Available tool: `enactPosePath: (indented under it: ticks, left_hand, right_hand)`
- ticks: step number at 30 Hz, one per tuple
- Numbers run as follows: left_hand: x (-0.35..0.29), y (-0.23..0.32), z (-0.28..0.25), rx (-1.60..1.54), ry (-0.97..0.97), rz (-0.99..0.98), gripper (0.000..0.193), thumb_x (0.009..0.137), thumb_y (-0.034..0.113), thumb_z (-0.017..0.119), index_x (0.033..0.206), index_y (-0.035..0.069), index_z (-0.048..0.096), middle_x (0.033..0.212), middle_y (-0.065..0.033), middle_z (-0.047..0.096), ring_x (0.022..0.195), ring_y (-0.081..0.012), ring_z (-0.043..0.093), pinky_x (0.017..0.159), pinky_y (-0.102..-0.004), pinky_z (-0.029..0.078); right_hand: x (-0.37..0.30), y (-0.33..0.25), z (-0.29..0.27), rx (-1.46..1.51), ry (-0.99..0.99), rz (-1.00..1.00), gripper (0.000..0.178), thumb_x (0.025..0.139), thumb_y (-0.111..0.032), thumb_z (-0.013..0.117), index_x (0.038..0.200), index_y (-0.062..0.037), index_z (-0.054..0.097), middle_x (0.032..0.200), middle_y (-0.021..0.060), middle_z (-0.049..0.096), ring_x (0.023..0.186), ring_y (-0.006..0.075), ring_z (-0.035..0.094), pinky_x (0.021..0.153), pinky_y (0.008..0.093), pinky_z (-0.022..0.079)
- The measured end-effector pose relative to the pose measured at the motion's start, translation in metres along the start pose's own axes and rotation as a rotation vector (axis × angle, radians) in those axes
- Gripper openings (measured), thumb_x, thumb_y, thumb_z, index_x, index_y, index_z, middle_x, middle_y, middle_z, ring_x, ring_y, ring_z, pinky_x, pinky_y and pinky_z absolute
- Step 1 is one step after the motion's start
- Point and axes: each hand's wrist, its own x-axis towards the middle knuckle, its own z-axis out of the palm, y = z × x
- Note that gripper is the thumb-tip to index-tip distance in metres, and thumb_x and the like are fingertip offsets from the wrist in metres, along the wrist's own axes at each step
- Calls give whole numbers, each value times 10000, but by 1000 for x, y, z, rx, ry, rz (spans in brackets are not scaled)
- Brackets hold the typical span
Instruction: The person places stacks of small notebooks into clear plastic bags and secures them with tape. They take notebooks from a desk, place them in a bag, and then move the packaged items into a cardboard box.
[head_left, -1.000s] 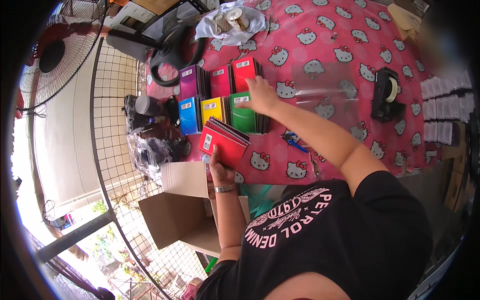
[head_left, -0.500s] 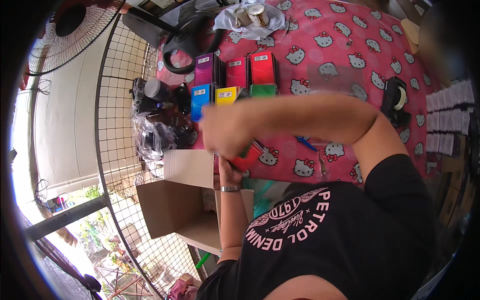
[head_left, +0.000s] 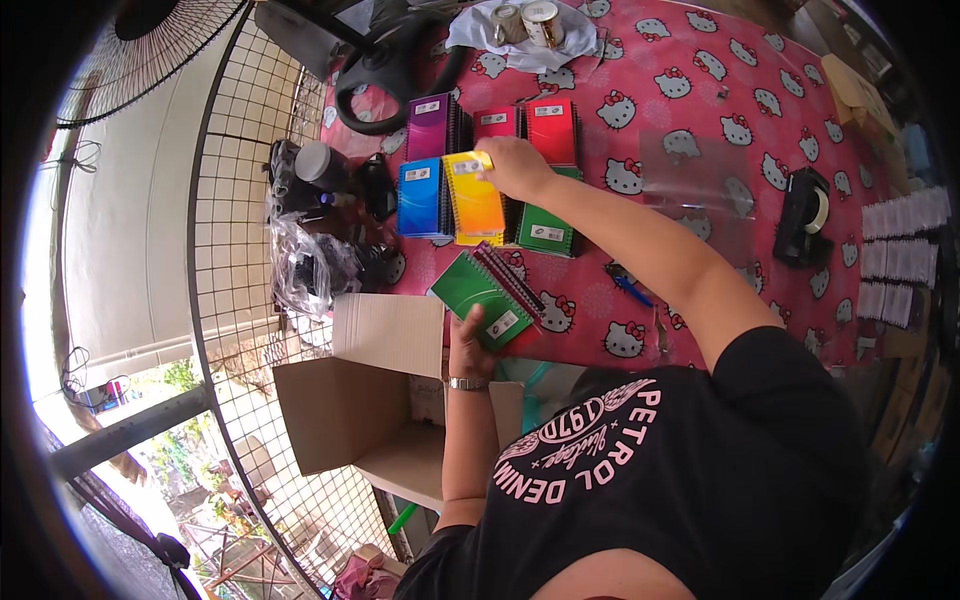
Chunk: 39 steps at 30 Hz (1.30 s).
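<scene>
My left hand [head_left: 470, 345], a watch on its wrist, grips a small stack of spiral notebooks near the table's front edge, with a green notebook [head_left: 475, 295] on top. Farther away, my right hand [head_left: 515, 168] pinches the top right corner of a yellow notebook [head_left: 477, 205], which is lifted askew over its pile. To the left of that pile is a blue notebook stack [head_left: 420, 195], and to the right a green stack [head_left: 547, 230], partly behind my forearm. Behind them lie purple [head_left: 428, 128], pink [head_left: 493, 122] and red [head_left: 550, 130] stacks.
An open cardboard box [head_left: 350, 410] stands at the near left, by a wire grille. Plastic-wrapped items [head_left: 305, 265] and a jar [head_left: 318, 163] sit on the left edge. At right are a tape dispenser [head_left: 803, 218] and clear plastic [head_left: 695, 178]; mugs [head_left: 540, 25] stand at the back.
My right hand has moved from above my left hand, away toward the piles, and now holds the yellow notebook. The stack in my left hand now shows its green cover fully.
</scene>
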Motion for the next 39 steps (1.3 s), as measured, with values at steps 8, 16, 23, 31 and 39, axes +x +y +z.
enactPosePath:
  ticks: [8,16,23,31,39]
  left_hand:
    - [2,6,-13,-179,117,73,765,858,674,441,1356,93,429,1280,-128,556,1126,-342,567,892,-581,486]
    - [-28,17,-20,-151,31,199,553,837,390,623,1279,78,507,1192,-95,608,1057,-289,597,912,-464,486]
    - [-35,-7,-15,-57,187,129,549,863,373,590,1308,73,476,1213,-107,597,1104,-287,582,943,-476,470]
    - [-31,-22,69,-112,20,256,952,790,801,393,1428,97,338,1357,-136,485,1187,-352,508,980,-528,425]
    - [45,-117,170,396,-301,29,600,790,174,689,1312,71,410,1181,-137,580,1024,-262,611,885,-396,514]
  right_hand:
    - [22,-122,-65,480,-420,-281,509,737,-241,776,1161,-28,592,828,127,663,775,252,658,721,343,507]
    - [38,-82,65,-71,-22,549,666,714,-459,768,1144,-6,537,1123,109,534,1072,297,549,825,440,484]
    - [33,-93,68,354,239,400,365,752,-137,683,1055,-33,508,984,181,611,938,358,606,799,437,470]
    - [-98,-77,-79,475,-119,65,811,697,-237,780,1340,7,351,1130,249,593,1046,381,593,909,400,463]
    - [-264,55,-169,469,-254,370,1101,731,-354,782,1498,-17,68,1343,261,454,1239,387,465,1056,389,355]
